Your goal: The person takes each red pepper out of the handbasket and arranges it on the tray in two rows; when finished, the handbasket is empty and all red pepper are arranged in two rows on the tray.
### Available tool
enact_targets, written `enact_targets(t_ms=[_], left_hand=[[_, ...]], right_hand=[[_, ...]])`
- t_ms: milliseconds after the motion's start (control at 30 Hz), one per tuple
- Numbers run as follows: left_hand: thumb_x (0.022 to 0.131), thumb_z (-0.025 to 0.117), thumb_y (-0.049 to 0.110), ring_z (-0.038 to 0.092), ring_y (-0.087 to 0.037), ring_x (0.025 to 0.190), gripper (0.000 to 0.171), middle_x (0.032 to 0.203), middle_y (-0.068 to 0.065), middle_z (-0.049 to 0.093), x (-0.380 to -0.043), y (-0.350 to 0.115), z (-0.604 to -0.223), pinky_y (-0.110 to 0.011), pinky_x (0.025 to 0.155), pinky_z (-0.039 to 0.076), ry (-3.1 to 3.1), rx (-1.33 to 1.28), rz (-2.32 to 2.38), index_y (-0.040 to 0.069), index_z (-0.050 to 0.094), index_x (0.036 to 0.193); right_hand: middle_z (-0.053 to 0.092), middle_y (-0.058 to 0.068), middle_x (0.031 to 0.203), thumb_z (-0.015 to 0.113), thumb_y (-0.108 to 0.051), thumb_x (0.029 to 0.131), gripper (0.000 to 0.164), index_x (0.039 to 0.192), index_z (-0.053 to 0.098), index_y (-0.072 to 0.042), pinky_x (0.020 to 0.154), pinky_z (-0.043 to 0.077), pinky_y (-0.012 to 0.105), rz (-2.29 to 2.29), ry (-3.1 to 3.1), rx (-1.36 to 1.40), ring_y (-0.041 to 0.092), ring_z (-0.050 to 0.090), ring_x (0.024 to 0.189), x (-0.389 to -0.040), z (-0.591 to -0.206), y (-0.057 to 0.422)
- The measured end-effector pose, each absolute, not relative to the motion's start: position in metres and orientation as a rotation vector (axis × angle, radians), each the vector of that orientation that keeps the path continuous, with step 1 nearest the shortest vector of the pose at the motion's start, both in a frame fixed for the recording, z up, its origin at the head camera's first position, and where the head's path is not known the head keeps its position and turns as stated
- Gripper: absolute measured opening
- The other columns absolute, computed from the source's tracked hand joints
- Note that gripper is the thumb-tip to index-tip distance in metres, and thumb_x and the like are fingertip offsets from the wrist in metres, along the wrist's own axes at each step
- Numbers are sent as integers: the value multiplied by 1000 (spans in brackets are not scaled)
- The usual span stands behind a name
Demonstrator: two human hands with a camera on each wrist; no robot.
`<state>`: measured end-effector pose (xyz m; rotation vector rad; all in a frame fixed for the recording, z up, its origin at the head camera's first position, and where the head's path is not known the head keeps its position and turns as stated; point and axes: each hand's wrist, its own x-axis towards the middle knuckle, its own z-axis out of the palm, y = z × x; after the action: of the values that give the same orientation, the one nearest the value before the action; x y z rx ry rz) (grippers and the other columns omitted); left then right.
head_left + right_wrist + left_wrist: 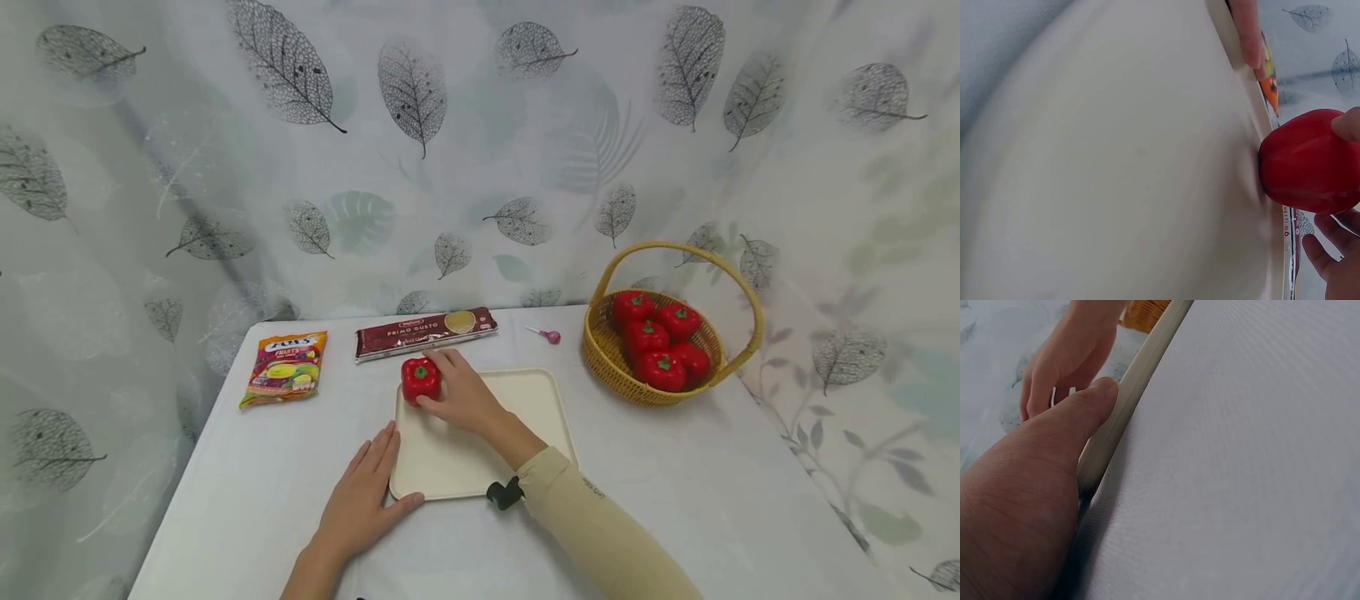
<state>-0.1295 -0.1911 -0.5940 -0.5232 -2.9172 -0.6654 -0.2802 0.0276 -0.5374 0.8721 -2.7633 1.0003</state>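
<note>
A glossy red bell pepper (pixel 421 381) with a green stem is at the far left corner of a cream tray (pixel 457 467). My right hand (pixel 467 396) holds it from the right side, thumb toward the near side and fingers toward the far side. In the right wrist view the pepper (pixel 1310 162) sits close by the tray's rim, the thumb on its skin and fingertips beside it. My left hand (pixel 362 500) lies at the tray's left edge, fingers straight, its thumb along the near left corner. The left wrist view shows that thumb (pixel 1094 400) against the tray's rim.
A wicker basket (pixel 626 385) with a tall handle holds several red bell peppers at the right. Behind the tray lie a long brown Primo Gusto packet (pixel 427 332) and a purple lollipop (pixel 552 337). A Fox's Fruits candy bag (pixel 285 369) lies at the left.
</note>
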Motion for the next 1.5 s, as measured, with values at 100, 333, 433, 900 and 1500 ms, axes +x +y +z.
enact_targets(t_ms=[100,333,433,900,1500], left_hand=[[93,67,76,28,-25,162,111,178,-10,26,-130,-191,-594,-55,131,24,-2906,-529,-653,2,34,169],[92,69,76,34,-28,159,110,176,-12,32,-130,-191,-595,-58,128,29,-2870,-524,-631,2,38,167],[92,68,77,34,-28,160,110,176,-12,32,-130,-189,-595,-58,129,29,-2876,-522,-630,2,38,168],[91,64,81,26,-25,163,115,179,-8,24,-131,-190,-593,-54,131,23,-2961,-487,-643,5,30,171],[93,66,77,29,-25,162,112,178,-9,26,-129,-190,-593,-52,132,23,-2915,-511,-638,3,31,170]], right_hand=[[54,11,152,86,-36,92,85,164,47,-12,110,55,41,1005,-2759,861,26,55,139,-280,-538,28],[53,9,154,85,-43,93,87,166,44,-18,114,52,44,1015,-2778,823,25,54,142,-279,-535,32],[53,9,154,86,-42,92,86,164,46,-15,116,50,46,1040,-2767,804,26,53,143,-279,-531,37],[56,8,153,87,-44,91,86,163,49,-15,111,54,50,1106,-2734,722,25,57,138,-276,-523,66],[58,8,149,89,-38,92,77,158,54,-18,112,53,54,1103,-2609,627,28,59,136,-280,-498,120]])
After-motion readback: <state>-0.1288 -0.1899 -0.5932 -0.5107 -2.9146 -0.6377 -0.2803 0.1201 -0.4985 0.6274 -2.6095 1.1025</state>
